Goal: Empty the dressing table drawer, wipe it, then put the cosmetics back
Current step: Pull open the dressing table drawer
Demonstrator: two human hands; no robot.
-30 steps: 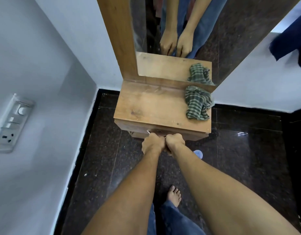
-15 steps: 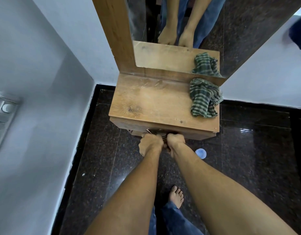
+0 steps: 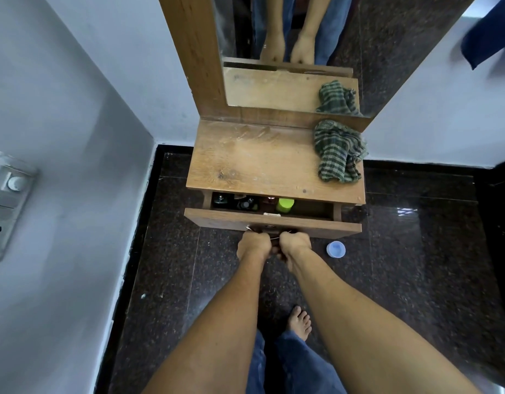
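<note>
The wooden dressing table [image 3: 262, 160] stands against the wall under a tall mirror. Its drawer [image 3: 316, 224] is pulled partly out. In the gap I see dark bottles [image 3: 235, 202] on the left and a lime-green cap [image 3: 285, 205] near the middle. My left hand [image 3: 252, 245] and my right hand [image 3: 295, 245] sit side by side at the drawer front, fingers curled round the metal handle [image 3: 271, 229], which they mostly hide. A green checked cloth [image 3: 338, 152] lies crumpled on the table top at the back right.
A small blue round lid [image 3: 336, 249] lies on the dark granite floor right of my hands. My bare foot [image 3: 299, 322] is below the drawer. A wall with a switch panel [image 3: 6, 206] stands close on the left. Blue fabric [image 3: 490, 32] hangs at upper right.
The drawer was shut before; both hands have pulled it out toward me, and bottles now show inside. The cloth has not moved.
</note>
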